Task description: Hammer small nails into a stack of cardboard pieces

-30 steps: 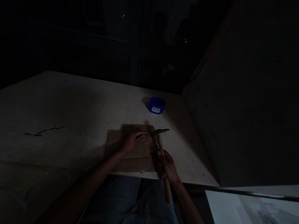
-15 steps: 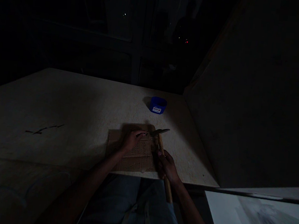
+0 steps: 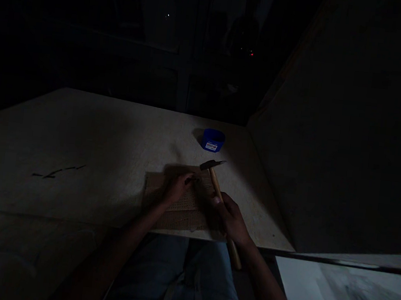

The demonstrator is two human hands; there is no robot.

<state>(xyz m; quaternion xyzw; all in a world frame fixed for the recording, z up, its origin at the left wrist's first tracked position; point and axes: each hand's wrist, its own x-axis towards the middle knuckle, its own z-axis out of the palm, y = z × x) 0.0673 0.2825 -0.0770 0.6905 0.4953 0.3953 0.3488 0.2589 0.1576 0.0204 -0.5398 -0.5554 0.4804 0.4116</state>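
My right hand [image 3: 231, 215] is wrapped round the wooden handle of a hammer [image 3: 215, 182]. The dark metal head is raised just above the far right part of a cardboard sheet [image 3: 178, 221], which has rows of small holes across it. My left hand [image 3: 178, 188] rests on the cardboard with its fingers pinched together near the sheet's far edge. A small dark piece shows at those fingertips, but the dim light hides what it is.
A blue plastic tub [image 3: 213, 141] with a white label stands beyond the cardboard on the pale tabletop [image 3: 132, 147]. Several thin dark pieces [image 3: 55, 172] lie at the left. A dark panel [image 3: 328, 158] rises along the right side. A white sheet [image 3: 297, 284] lies lower right.
The hammer head has lifted away from the left fingertips, and my right hand has shifted slightly up and right with it. My left hand stays nearly in place on the cardboard.
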